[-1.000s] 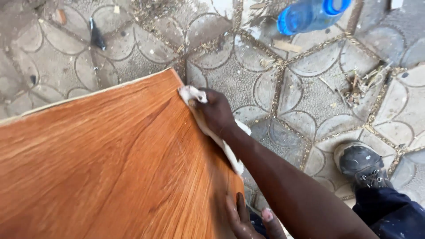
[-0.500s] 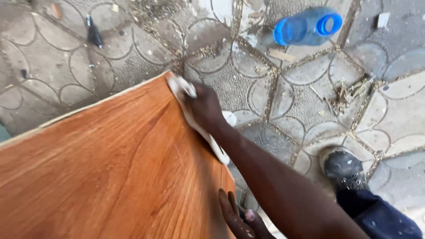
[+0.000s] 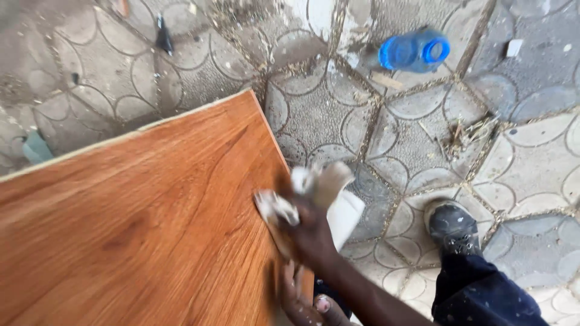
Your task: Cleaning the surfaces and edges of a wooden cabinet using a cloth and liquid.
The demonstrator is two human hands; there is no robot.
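White cloth on the edge of an orange-brown wooden board

The white cloth (image 3: 320, 199) is crumpled and blurred; the right hand (image 3: 308, 235) presses it on the right edge of the wooden board (image 3: 151, 223), and 1 part hangs over this edge. The board is flat and glossy, with dark grain lines and a pale thin rim. The left hand (image 3: 296, 296) touches the same edge lower down.

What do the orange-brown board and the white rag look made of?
The orange-brown board looks like wood-grain laminate or veneer: flowing grain, a faint sheen, a pale thin edge. The white rag, bunched in the right hand, looks like soft cloth, though blurred.
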